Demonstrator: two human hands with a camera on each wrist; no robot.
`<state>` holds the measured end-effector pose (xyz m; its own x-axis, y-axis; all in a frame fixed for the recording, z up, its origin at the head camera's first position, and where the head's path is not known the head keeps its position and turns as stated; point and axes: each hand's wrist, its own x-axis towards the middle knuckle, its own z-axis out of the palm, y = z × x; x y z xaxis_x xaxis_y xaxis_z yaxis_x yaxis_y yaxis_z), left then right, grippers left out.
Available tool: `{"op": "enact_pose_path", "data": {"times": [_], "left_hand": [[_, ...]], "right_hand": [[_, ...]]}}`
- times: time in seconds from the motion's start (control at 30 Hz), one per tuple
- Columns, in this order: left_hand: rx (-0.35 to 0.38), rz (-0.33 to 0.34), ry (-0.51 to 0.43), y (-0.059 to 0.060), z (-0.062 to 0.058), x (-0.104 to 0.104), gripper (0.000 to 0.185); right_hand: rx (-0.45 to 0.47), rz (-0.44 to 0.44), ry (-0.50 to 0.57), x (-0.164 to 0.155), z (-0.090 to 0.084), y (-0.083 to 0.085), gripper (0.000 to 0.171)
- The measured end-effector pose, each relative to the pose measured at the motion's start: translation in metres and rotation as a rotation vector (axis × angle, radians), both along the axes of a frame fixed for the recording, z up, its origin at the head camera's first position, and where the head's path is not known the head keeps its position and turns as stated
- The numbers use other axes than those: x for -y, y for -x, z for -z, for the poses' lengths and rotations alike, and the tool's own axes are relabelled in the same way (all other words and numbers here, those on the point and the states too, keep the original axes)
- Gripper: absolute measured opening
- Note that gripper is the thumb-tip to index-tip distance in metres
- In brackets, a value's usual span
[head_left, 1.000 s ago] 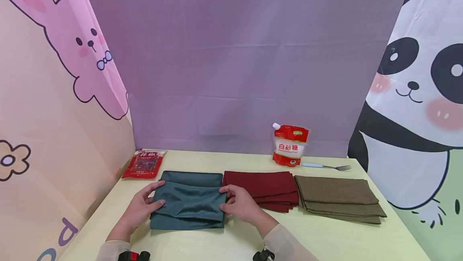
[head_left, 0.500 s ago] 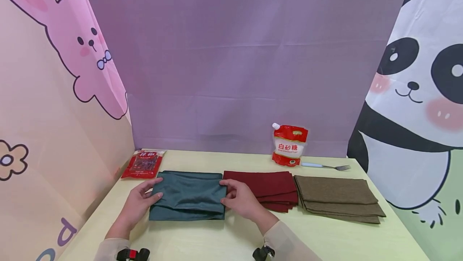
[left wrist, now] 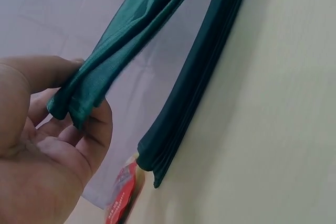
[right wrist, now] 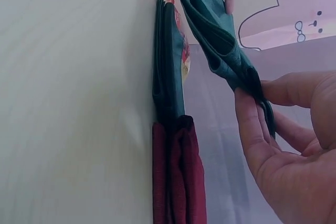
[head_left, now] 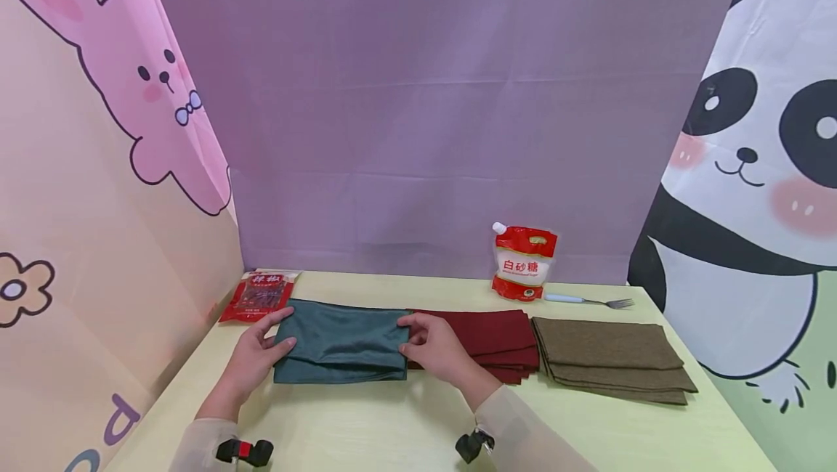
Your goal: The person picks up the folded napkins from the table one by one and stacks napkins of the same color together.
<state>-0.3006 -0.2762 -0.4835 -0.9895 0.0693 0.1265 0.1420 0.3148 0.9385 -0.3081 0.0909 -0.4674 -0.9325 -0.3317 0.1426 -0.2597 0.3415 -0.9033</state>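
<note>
Both hands hold a folded teal cloth point(head_left: 343, 341) by its two ends, raised off the table. My left hand point(head_left: 251, 356) pinches the left end between thumb and fingers; my right hand point(head_left: 439, 352) pinches the right end. Below it, with a gap between, a stack of folded teal cloth point(left wrist: 194, 77) lies on the table, seen in both wrist views and hidden in the head view. Folded dark red cloths point(head_left: 487, 334) lie directly to the right of that stack, partly behind my right hand.
Folded brown cloths point(head_left: 608, 345) lie right of the red ones. A red packet point(head_left: 258, 298) sits at the back left. A red and white spouted pouch point(head_left: 523, 265) stands at the back, with a fork point(head_left: 588, 300) beside it. Pale table surface point(head_left: 346, 428) shows in front.
The held teal cloth has moved upward and away in the head view, now covering the strip of stacked teal cloth seen behind it. Both hands keep their hold and move with it.
</note>
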Motion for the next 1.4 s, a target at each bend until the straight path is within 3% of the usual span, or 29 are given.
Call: {"op": "enact_pose_path", "data": {"times": [0.3,0.53,1.13,1.4], "left_hand": [[-0.037,-0.003,0.012,0.012,-0.004,-0.001,0.064],[-0.016,-0.059,0.049,0.018,-0.002,-0.003,0.064],[-0.037,-0.2,-0.055,0.03,0.01,-0.013,0.049],[0.008,-0.194,-0.05,0.029,0.013,-0.013,0.05]], "right_hand": [[-0.013,0.009,0.004,0.003,-0.007,0.008,0.041],[0.005,0.03,-0.007,0.006,-0.005,0.015,0.041],[0.039,0.058,0.001,0.009,0.002,0.026,0.041],[0.048,0.048,0.014,0.011,0.002,0.026,0.041]]}}
